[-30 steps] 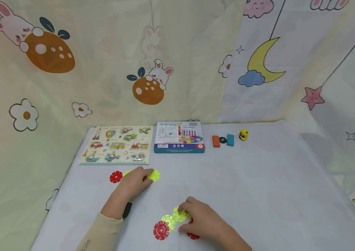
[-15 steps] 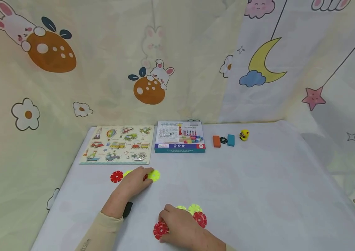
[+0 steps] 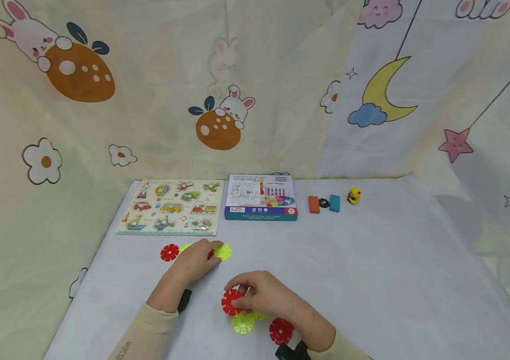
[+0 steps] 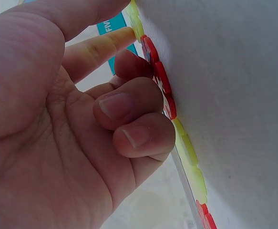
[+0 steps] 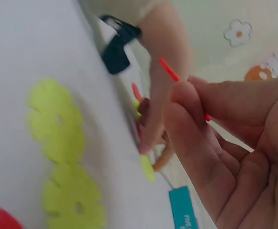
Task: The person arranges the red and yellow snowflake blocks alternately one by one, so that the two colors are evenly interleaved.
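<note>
A red disc [image 3: 230,303] is pinched in the right hand [image 3: 266,295], raised off the tablecloth [image 3: 372,280].
It sits beside two yellow discs [image 3: 243,324] (whether those interlock or merely touch, I can't tell), with a second red disc [image 3: 281,331] near the wrist. The thin piece could twist or slip, I judge, since only fingertips hold it; a low forearm might also drag that second red disc. The right thumb and fingertips are closed on the plastic with no gap. Farther off, the left hand [image 3: 196,260] grips the row's yellow end disc [image 3: 223,252] between thumb and index finger, spread just across its width, other fingers curled in.
</note>
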Tool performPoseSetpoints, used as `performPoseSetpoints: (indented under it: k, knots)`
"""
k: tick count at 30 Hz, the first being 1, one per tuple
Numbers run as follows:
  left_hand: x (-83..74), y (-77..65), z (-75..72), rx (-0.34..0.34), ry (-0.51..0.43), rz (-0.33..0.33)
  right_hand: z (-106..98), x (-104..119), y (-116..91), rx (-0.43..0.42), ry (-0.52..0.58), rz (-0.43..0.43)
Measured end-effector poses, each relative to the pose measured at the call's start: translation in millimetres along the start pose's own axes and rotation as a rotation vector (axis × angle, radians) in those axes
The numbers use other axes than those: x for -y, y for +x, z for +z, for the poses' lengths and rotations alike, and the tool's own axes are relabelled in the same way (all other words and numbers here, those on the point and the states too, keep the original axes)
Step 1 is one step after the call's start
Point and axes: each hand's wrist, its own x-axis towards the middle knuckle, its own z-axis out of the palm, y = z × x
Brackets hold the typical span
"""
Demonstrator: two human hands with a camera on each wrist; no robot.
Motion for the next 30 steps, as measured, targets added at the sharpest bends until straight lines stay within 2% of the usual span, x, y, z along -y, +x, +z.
performPoseSetpoints:
  k: [6,10,12,16,21,30]
  knots:
    - [-0.4,0.5,0.1,0.008,0.01,-0.001,-30.0,1.0,26.4,-0.152,-0.009,0.033]
    - [-1.6,0.7,-0.5,0.01,0.012,0.004,-40.2,-7.1,53.6,-0.274,-0.082,0.084]
    - [-1.6,0.9,-0.2,0.008,0.01,0.005,-41.3,-13.4,66.4,-0.308,-0.124,0.106]
    - [-1.2,0.8,1.1,0.004,0.006,0.001,-38.2,-27.0,83.4,-0.338,-0.195,0.108]
    - [-3.2,-0.7,1.8,-0.002,0.005,0.005,-37.3,-32.3,84.9,-0.377,-0.262,0.113]
    - [-6.6,0.1,1.6,-0.002,0.012,-0.02,-37.3,-36.8,89.7,-0.363,-0.271,0.135]
